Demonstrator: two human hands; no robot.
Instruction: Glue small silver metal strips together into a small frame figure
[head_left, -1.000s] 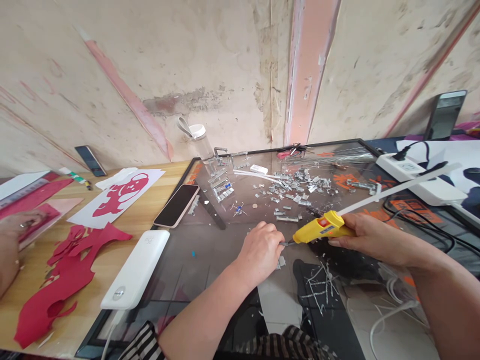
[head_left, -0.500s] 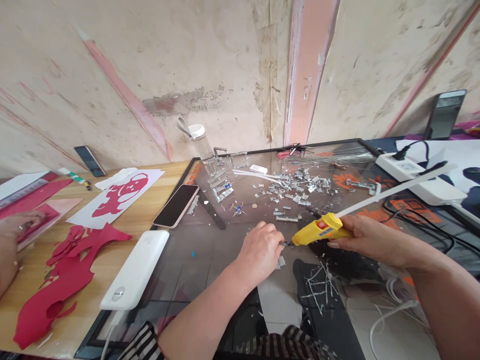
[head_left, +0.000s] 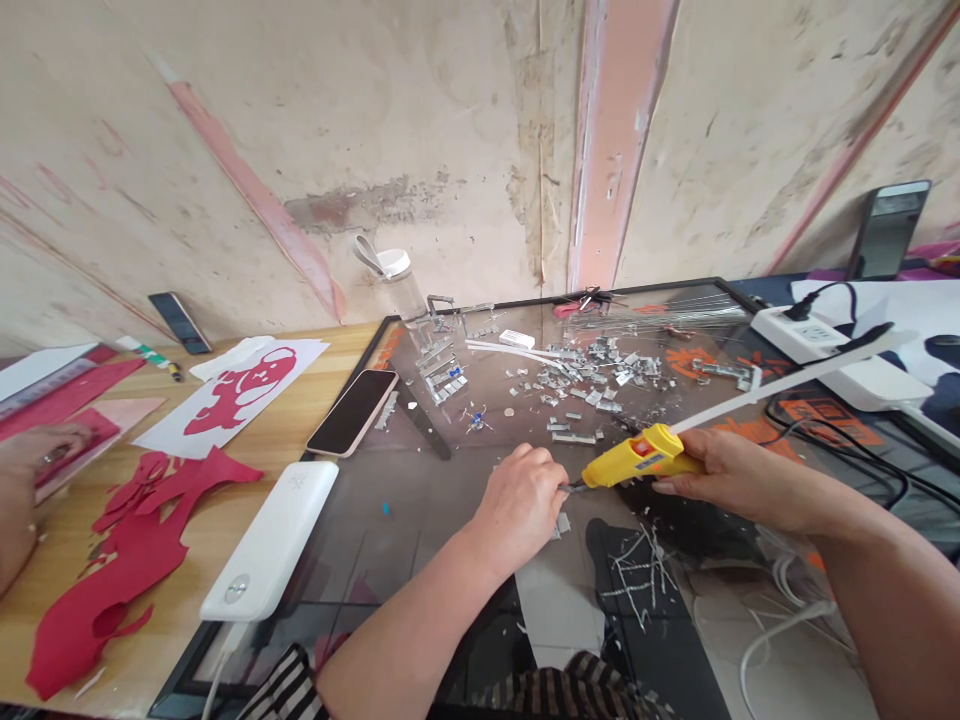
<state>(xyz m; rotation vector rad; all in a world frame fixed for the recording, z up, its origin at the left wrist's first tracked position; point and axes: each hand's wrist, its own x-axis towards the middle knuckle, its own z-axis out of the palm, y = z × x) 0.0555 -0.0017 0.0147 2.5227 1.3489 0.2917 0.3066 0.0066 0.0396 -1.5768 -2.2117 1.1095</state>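
My right hand [head_left: 724,468] is wrapped round a yellow hot glue gun [head_left: 636,456], with a long white glue stick [head_left: 739,392] sticking out of its back. The gun's tip points left and meets a small dark grey piece [head_left: 574,488] at the fingertips of my left hand [head_left: 523,500]. That hand is closed in a pinch; most of the piece is hidden by its fingers. Beyond the hands, many small silvery pieces [head_left: 622,365] lie scattered on the glass tabletop [head_left: 420,530]. A tangle of twisted silvery strands [head_left: 643,575] shows below the gun.
At left are a phone [head_left: 352,412], a white power bank [head_left: 270,545] and red paper cutouts [head_left: 112,590]. Another person's hand [head_left: 45,450] rests on red paper. A clear bottle [head_left: 401,285] stands near the wall. A white power strip [head_left: 840,355] and black cables [head_left: 862,450] lie at right.
The glue gun and my right hand have shifted very slightly left. My left hand keeps its pinch and place. Otherwise the scene looks the same.
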